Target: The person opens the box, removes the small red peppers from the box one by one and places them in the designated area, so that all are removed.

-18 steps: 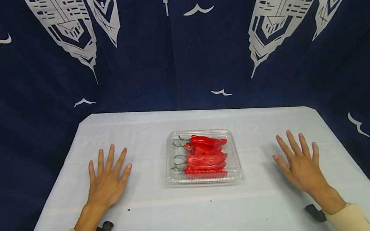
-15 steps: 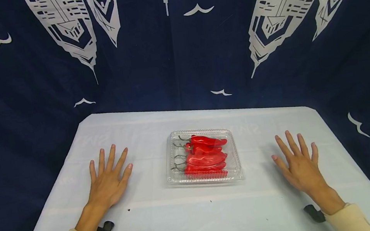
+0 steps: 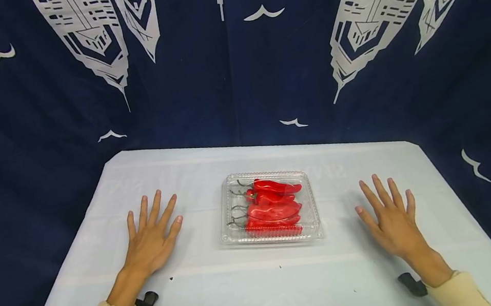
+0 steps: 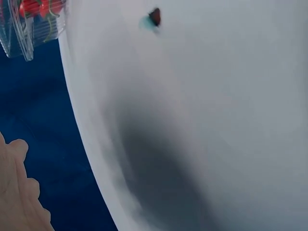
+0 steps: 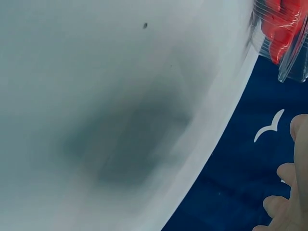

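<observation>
A clear plastic clamshell container (image 3: 307, 212) lies in the middle of the white table. Inside it, several red chili peppers (image 3: 274, 211) lie side by side, their stems to the left. Left of the box is my left hand (image 3: 148, 246), fingers straight and spread, holding nothing. My right hand (image 3: 397, 226) is on the other side with its fingers likewise spread and nothing in them. Both hands are apart from the box. In the left wrist view, the container (image 4: 29, 33) shows at the top left corner; in the right wrist view, the container (image 5: 288, 67) is at the top right.
The white table (image 3: 227, 300) has cut far corners. Behind it hangs a dark blue cloth (image 3: 198, 76) printed with white buildings and birds. A small dark speck (image 3: 171, 278) lies on the table near my left wrist. Each wrist wears a black camera (image 3: 147, 304).
Both hands have shifted slightly inward toward the container, the left hand to the right and the right hand to the left. The container and peppers have stayed in place.
</observation>
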The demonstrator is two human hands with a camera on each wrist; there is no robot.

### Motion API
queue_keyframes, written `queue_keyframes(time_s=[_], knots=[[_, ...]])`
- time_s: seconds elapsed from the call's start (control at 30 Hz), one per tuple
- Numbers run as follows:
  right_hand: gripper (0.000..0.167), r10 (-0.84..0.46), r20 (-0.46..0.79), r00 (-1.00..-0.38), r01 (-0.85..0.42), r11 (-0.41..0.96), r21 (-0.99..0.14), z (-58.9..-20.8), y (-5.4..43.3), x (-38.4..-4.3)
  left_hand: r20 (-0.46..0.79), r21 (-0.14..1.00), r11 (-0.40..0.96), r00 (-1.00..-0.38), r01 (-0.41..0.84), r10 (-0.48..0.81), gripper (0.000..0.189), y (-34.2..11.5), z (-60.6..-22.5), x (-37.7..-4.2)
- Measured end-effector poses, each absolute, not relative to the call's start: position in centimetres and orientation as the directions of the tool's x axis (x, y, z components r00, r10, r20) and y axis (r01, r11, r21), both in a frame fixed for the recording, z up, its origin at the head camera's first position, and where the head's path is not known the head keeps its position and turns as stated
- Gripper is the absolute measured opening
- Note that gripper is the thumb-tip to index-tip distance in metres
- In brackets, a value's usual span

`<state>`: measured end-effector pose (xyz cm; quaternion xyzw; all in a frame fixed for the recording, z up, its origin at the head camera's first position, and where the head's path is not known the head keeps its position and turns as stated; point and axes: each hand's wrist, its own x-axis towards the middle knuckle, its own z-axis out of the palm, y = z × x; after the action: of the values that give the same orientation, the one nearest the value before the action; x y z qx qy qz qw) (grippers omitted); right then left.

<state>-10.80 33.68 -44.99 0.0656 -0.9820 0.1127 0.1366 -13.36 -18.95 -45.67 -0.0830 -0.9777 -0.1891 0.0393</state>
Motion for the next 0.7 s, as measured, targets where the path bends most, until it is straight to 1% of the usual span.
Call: queue_keyframes(time_s=[0.13,0.37,0.7], knots=[[0.066,-0.103,0.284,-0.953,-0.167,0.963,-0.211,-45.1,33.4,-10.8,0.101,0.379,0.907,-0.982,0.184,0.157,0.064,-18.3,-45.7,-13.5],[0.065,-0.128,0.282,-0.951,-0.195,0.955,-0.225,-45.2,32.9,-10.8,0.101,0.369,0.907,-0.979,0.204,0.179,0.064,-17.0,-45.9,-13.9],[0.064,-0.138,0.287,-0.948,-0.216,0.941,-0.261,-45.7,31.9,-10.6,0.135,0.422,0.869,-0.966,0.257,0.22,0.061,-15.3,-45.8,-14.4]])
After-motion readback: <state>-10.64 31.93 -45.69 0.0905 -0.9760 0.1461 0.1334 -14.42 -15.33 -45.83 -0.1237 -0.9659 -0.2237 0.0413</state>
